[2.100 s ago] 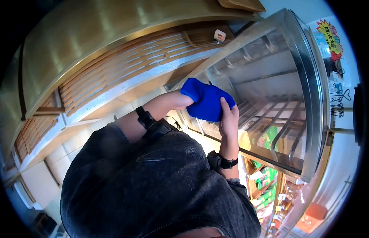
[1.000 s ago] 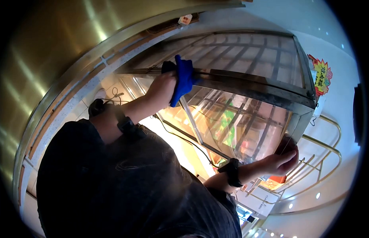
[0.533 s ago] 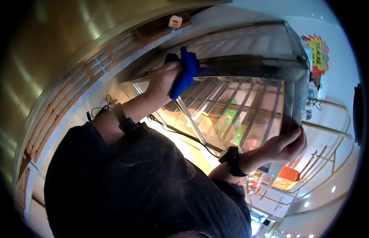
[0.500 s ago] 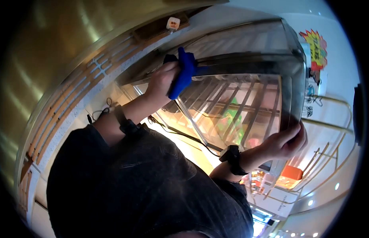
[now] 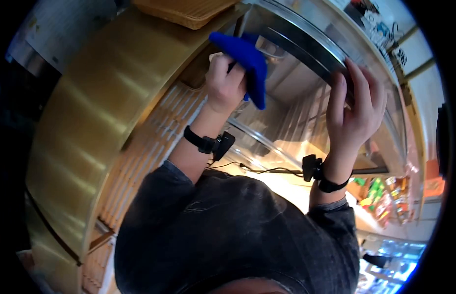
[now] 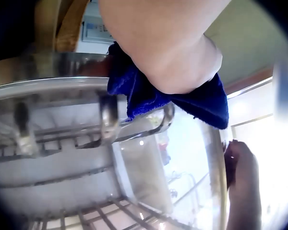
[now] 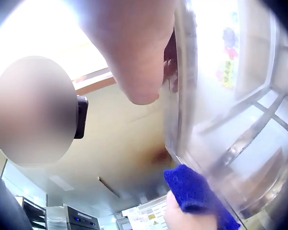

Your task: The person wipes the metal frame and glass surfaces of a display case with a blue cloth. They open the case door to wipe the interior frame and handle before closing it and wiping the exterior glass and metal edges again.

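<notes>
Fingers (image 5: 221,66) of left hand (image 5: 227,89) clutch blue cloth (image 5: 248,58) against case (image 5: 286,85); right hand (image 5: 356,113) grips its rim (image 5: 306,49).

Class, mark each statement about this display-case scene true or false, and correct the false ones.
1. The left hand holds a blue cloth. True.
2. The right hand holds a spray bottle. False: it grips the edge of the glass case.
3. Both hands hold the cloth. False: only the left hand does.
4. Each wrist wears a black strap. True.
</notes>
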### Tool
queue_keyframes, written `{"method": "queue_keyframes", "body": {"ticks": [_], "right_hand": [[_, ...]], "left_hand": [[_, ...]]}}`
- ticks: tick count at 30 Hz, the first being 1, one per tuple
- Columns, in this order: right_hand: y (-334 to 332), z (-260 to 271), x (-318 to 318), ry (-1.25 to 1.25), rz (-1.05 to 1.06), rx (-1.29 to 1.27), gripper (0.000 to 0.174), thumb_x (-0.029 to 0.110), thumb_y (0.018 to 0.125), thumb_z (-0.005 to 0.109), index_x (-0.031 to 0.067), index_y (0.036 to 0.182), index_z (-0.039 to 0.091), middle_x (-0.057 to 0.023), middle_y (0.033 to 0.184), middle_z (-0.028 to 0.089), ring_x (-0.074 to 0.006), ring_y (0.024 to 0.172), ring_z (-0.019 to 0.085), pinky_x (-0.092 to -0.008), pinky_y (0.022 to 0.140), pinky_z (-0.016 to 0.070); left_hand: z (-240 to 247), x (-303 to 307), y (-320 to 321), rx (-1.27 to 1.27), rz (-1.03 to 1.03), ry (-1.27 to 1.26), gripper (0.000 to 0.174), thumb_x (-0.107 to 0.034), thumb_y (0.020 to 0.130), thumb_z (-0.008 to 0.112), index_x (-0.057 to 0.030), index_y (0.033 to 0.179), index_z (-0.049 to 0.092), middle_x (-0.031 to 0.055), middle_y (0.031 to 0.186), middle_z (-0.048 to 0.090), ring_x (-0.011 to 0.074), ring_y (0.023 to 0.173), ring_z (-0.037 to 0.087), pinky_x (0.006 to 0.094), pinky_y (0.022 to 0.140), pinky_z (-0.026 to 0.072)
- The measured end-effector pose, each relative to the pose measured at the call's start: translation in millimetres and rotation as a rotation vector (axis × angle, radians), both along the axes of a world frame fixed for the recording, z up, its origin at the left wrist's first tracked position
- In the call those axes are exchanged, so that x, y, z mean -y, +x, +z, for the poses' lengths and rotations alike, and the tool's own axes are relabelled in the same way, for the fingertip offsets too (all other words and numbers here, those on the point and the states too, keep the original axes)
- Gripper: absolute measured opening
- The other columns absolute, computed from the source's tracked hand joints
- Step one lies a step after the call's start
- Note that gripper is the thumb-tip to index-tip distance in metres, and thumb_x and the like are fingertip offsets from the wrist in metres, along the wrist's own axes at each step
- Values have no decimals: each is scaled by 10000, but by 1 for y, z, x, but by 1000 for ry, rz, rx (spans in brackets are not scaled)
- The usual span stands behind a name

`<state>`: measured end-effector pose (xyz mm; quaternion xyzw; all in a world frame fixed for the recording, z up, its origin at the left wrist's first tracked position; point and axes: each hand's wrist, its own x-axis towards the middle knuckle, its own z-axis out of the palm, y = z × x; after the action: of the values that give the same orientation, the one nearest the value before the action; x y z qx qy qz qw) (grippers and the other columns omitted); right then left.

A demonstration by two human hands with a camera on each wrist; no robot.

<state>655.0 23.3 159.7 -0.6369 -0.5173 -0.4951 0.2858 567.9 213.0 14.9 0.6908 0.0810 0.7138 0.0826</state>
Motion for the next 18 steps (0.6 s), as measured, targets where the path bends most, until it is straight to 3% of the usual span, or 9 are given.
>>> {"method": "queue_keyframes", "body": {"ticks": [1,2,4,8,11,13,14,16,18], "right_hand": [[3,1,1,-2,3,29,221,134,790,717,91,1007,718,-59,930,653,-237,800,616,-330,713,472],[3,1,2,27,-10,0,221,134,790,717,91,1007,718,-59,930,653,-237,800,616,-330,713,472],[2,2,6,-11,53,-12,241,134,781,721,85,1017,709,-58,935,652,-241,809,613,-333,713,471],[3,4,10,-46,104,-27,256,147,778,722,64,1018,693,-65,933,631,-252,818,603,-339,711,469],[1,6,12,-50,110,-46,255,157,782,717,63,1016,688,-65,926,620,-252,823,594,-350,709,464],[1,6,13,-60,105,-53,254,159,782,715,65,1016,688,-61,926,618,-249,825,592,-352,708,462],[0,6,13,-62,98,-58,253,163,782,713,68,1015,688,-58,925,614,-245,829,590,-353,707,459],[0,5,13,-62,89,-64,252,167,783,711,70,1015,687,-54,925,610,-241,833,589,-353,705,456],[0,3,12,-40,80,-48,254,178,780,713,78,1012,688,-45,927,607,-232,838,591,-347,703,453]], "left_hand": [[-23,9,-4,-195,-307,-552,275,11,731,674,-61,994,705,104,961,601,287,802,582,367,678,497],[-35,11,-8,-231,-308,-526,275,11,731,674,-61,994,705,104,961,601,287,802,582,367,678,497],[-50,17,-19,-205,28,-75,296,36,730,664,-52,1010,702,115,967,600,298,806,580,368,677,490],[-57,19,-32,-318,98,-45,296,49,726,663,-28,1010,694,121,971,599,301,813,574,371,681,485],[-36,5,-21,-201,97,24,319,50,726,662,-3,1040,683,118,948,585,295,807,564,368,681,481],[-24,-7,-12,-193,-160,-324,396,44,717,678,12,1112,667,104,913,562,280,790,553,360,676,476],[-20,-9,-10,-192,-159,-317,396,44,717,678,12,1112,667,104,913,562,280,790,553,360,676,476],[33,3,-14,-133,111,97,379,17,820,675,38,1196,627,97,927,551,212,809,574,311,715,491],[43,-1,-11,-129,137,153,443,6,824,675,30,1260,604,106,969,547,217,798,566,306,713,488]]}}
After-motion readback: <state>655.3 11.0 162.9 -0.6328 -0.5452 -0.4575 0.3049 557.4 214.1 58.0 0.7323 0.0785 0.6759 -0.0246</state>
